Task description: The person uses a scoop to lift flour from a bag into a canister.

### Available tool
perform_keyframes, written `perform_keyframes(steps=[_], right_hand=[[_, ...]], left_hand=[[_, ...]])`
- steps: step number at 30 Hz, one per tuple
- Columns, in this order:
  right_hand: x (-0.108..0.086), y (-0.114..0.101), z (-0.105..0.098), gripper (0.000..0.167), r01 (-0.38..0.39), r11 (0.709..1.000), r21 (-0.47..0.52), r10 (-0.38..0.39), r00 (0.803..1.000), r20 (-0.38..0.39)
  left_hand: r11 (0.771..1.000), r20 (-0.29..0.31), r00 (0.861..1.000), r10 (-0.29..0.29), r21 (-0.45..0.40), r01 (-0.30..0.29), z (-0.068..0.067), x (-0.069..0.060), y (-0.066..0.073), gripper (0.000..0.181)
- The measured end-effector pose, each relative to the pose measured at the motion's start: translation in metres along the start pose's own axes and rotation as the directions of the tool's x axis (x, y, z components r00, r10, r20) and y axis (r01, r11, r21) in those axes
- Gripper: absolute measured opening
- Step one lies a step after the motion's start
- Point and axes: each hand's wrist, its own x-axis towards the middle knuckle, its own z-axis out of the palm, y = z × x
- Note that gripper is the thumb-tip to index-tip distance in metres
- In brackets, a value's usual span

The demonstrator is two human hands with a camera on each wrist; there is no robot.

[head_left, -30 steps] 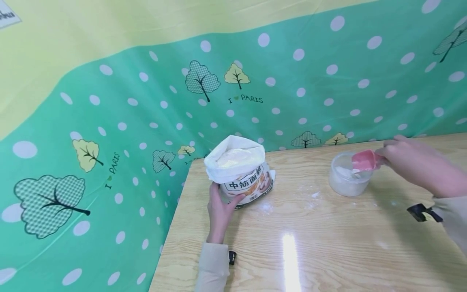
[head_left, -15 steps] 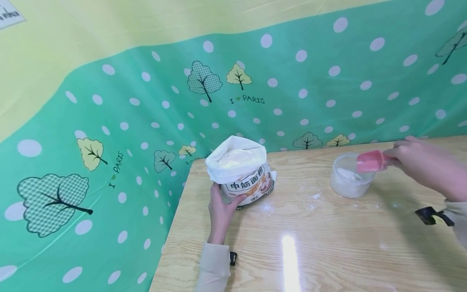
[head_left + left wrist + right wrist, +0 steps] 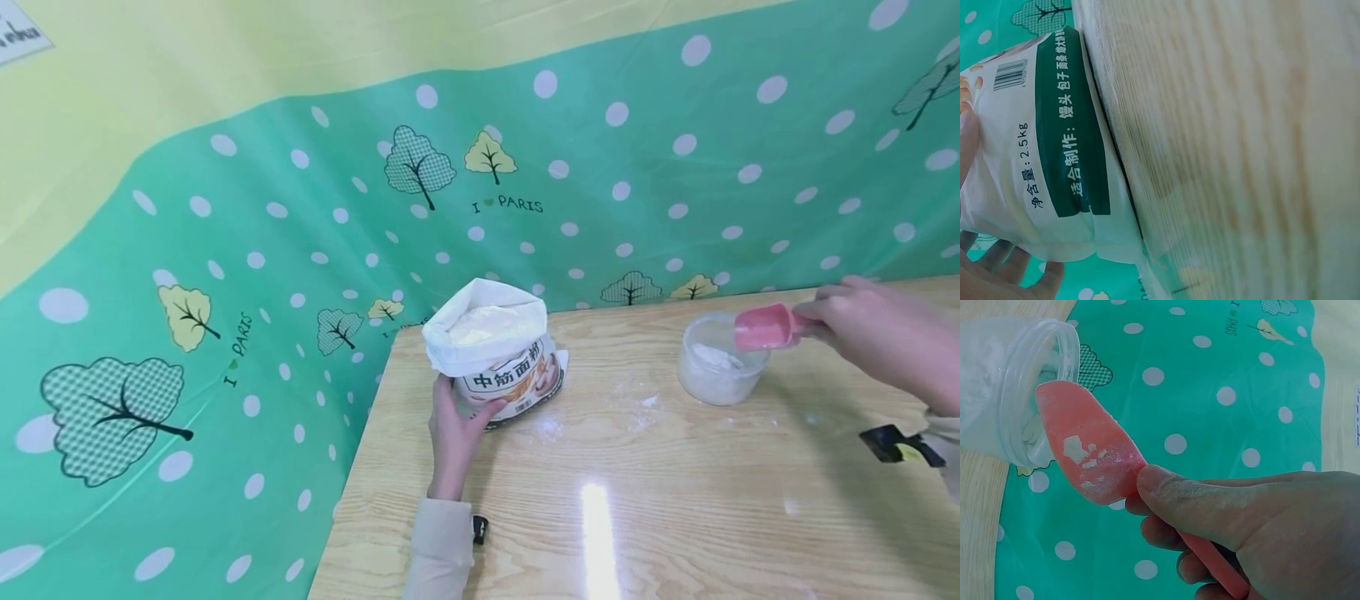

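Note:
An opened flour bag [image 3: 510, 379] with its white top rolled back stands at the table's back left, white flour showing inside. My left hand [image 3: 453, 429] holds its near left side, thumb on the front and fingers around the side; the left wrist view shows the bag's green band [image 3: 1069, 125] close up. My right hand [image 3: 1260, 519] grips the handle of a pink scoop [image 3: 1088, 447], which has bits of flour stuck to it. In the head view the scoop is tilted over the right rim of a clear round tub [image 3: 720, 379], with white flour inside.
Flour is scattered on the wooden table [image 3: 675, 500] between bag and tub. A green dotted cloth [image 3: 585, 192] hangs behind and along the left side. Black straps [image 3: 900, 446] sit at the wrists.
The scoop has risen out of the tub's mouth and shifted right with my right hand, turning over. My left hand stays on the bag.

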Motion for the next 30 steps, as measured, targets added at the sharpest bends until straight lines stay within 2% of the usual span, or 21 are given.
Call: perform_keyframes(steps=[9,14,22,30], right_hand=[[-0.002,-0.004,-0.004,0.014,0.008,1.000,0.026,-0.007,1.000,-0.022],[-0.002,-0.006,-0.009,0.017,-0.004,0.999,0.044,0.005,1.000,-0.020],[-0.002,-0.007,-0.010,0.022,0.042,0.994,0.105,-0.030,0.994,-0.108],[0.005,-0.021,-0.016,0.022,0.074,0.988,0.134,-0.049,0.982,-0.184]], left_hand=[[1.000,0.003,1.000,0.009,0.014,-0.009,0.001,0.003,0.000,0.100],[1.000,0.002,1.000,0.020,-0.002,-0.020,0.000,0.001,-0.001,0.100],[0.999,-0.008,0.999,0.038,-0.004,-0.038,-0.001,0.001,-0.001,0.100],[1.000,0.007,1.000,0.031,-0.007,-0.031,-0.001,0.000,0.000,0.100]])
